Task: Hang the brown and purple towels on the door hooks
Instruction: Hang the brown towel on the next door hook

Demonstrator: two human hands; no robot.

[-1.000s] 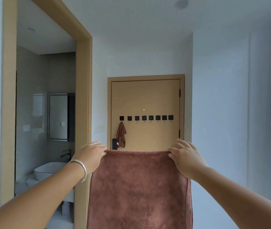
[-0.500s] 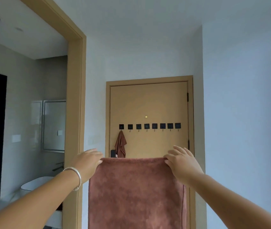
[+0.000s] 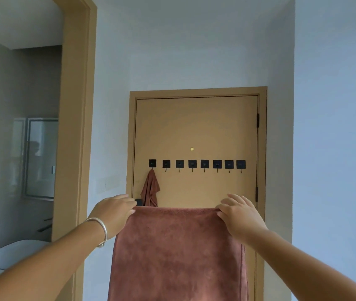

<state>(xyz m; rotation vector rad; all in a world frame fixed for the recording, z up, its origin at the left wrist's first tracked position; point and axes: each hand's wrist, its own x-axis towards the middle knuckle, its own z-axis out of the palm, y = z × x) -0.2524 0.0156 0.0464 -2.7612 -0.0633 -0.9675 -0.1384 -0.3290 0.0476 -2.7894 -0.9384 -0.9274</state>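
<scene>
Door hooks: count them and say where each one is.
8, in one level row across the door below the small brass dot: hooks at. The leftmost holds a small brown towel; none looks hidden.

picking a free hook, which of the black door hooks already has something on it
The leftmost hook of the eight: a small brown towel hangs from it. The other seven are bare.
</scene>
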